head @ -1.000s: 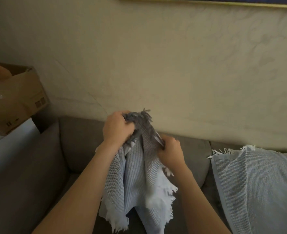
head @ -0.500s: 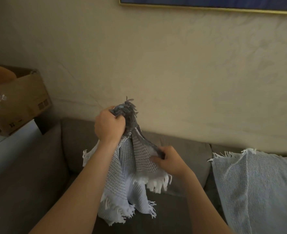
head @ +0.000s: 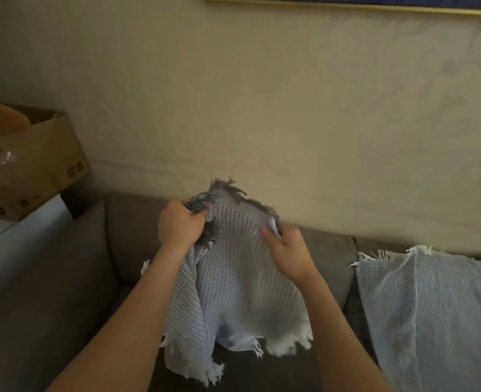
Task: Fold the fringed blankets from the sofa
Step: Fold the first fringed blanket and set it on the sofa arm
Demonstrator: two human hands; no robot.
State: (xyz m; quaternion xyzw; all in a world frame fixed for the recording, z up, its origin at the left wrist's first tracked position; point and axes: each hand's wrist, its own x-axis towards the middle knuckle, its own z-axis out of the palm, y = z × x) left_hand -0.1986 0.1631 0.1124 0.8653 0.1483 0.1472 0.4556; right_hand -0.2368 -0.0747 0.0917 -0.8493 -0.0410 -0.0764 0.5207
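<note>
A small pale blue fringed blanket (head: 239,301) with a waffle weave hangs in the air above the grey sofa (head: 72,278). My left hand (head: 180,224) grips a bunched top corner of it. My right hand (head: 287,250) pinches the top edge a little lower and to the right, thumb on the front of the cloth. Fringe sticks up between the hands and hangs along the bottom edge. A second pale blue fringed blanket (head: 431,315) lies draped over the sofa back at the right.
A cardboard box (head: 38,162) with plastic wrap stands on a white surface (head: 13,233) left of the sofa. A beige wall rises behind the sofa. A framed picture's lower edge (head: 346,4) runs along the top.
My right hand has slid up and rightward along the top edge, spreading the blanket wider. The cloth now hangs flatter between both hands. My left hand has dropped a little.
</note>
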